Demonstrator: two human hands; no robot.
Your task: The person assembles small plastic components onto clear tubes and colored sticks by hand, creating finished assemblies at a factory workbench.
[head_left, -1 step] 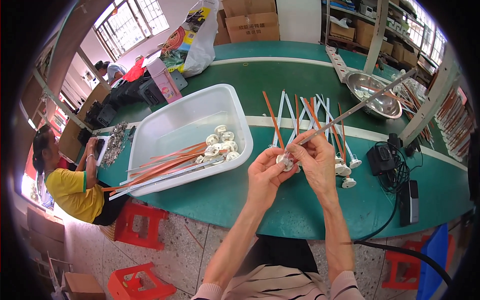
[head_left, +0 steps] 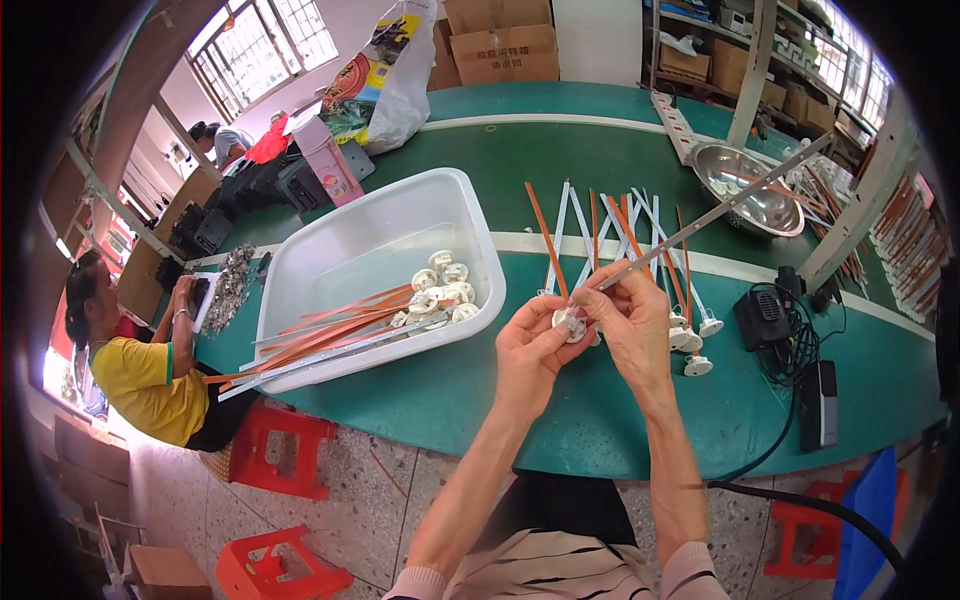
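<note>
Your left hand (head_left: 530, 350) pinches a white round piece (head_left: 571, 326) between thumb and fingers, and your right hand (head_left: 637, 322) grips a long thin strip (head_left: 710, 222) near its lower end. Your hands are close together over the near side of the green desk (head_left: 600, 430); your fingers cover the spot between piece and strip, so you cannot tell whether the two are joined. The strip slants up and away to the right, its far end passing in front of the metal bowl.

To your left sits a big white tub (head_left: 360, 215). White round parts (head_left: 464, 312) are heaped toward its right side, and orange-brown and silvery strips (head_left: 320, 338) run from them across the tub, several poking out over the near left rim. Much of the tub's floor shows bare.

The shiny metal bowl (head_left: 770, 222), far to the right on the desk, has some pale bits (head_left: 726, 186) in it, too small to tell apart; more strips lie by its right side. Just beyond your hands, a row of strips with round ends (head_left: 697, 366) lies on the desk.

At the back, a pale plastic bag (head_left: 408, 110) with a colourful print stands near cardboard boxes (head_left: 505, 55); you cannot tell what these hold.
</note>
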